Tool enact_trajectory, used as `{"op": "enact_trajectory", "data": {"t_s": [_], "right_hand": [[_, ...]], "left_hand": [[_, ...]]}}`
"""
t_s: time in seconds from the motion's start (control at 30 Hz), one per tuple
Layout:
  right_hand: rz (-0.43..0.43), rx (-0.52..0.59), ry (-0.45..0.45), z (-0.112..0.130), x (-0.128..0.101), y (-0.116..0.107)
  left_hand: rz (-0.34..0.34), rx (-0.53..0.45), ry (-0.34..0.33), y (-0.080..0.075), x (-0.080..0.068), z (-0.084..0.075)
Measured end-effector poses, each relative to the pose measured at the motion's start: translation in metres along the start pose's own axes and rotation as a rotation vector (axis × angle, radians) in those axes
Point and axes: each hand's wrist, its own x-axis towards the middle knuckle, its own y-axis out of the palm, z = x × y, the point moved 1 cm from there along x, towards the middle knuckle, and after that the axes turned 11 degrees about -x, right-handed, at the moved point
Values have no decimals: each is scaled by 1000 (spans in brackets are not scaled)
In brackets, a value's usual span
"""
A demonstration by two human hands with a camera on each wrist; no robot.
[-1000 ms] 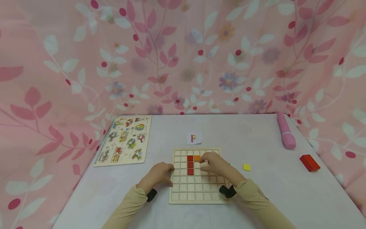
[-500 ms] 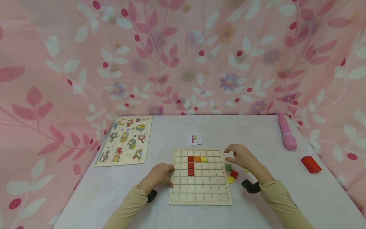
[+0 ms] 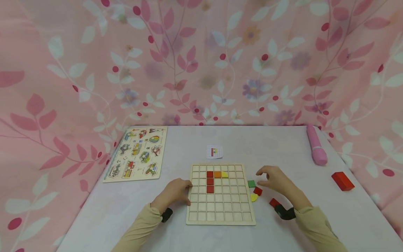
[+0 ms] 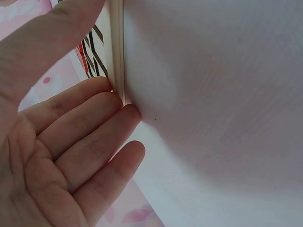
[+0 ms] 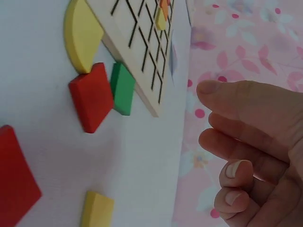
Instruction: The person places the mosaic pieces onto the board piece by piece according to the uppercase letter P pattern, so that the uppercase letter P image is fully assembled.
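A square wooden grid board (image 3: pixel 220 210) lies on the table. Three red square tiles (image 3: pixel 210 181) stand in a column on it, with an orange tile (image 3: pixel 217 174) and a yellow round-edged piece (image 3: pixel 224 174) beside the top one. My left hand (image 3: pixel 173 191) rests at the board's left edge; in the left wrist view its extended fingertips (image 4: pixel 132 111) touch the rim. Nothing is in my right hand (image 3: pixel 277 180), its thumb and fingers apart, hovering right of the board near a green tile (image 5: pixel 123 90), a red tile (image 5: pixel 92 97) and a yellow round-edged piece (image 5: pixel 83 35).
Another red tile (image 5: pixel 16 179) and a yellow tile (image 5: pixel 98 210) lie near the right wrist. Behind the board is a small pattern card (image 3: pixel 214 152). A picture puzzle board (image 3: pixel 138 154) sits back left; a pink microphone-shaped object (image 3: pixel 316 145) and a red block (image 3: pixel 343 181) are at right.
My right hand has left the yellow round-edged piece on the board beside the orange tile and moved right, off the board toward the loose tiles. The left hand has stayed at the edge.
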Motion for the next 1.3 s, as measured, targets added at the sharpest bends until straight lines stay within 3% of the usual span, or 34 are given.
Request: {"op": "enact_trajectory", "data": {"t_s": [0.5,0.73,1.03,1.3], "right_hand": [[153,52,111,-5,-11,24],[111,23,5,-8,-11,31],[122,55,72,-15,-12,35],[91,52,40,-17,-14,37]], "left_hand": [[8,-2,-9,-1,2,-3],[16,-7,-21,-1,2,-4],[17,-7,-32,-1,2,-3],[14,-12,-25,0,0,-3]]}}
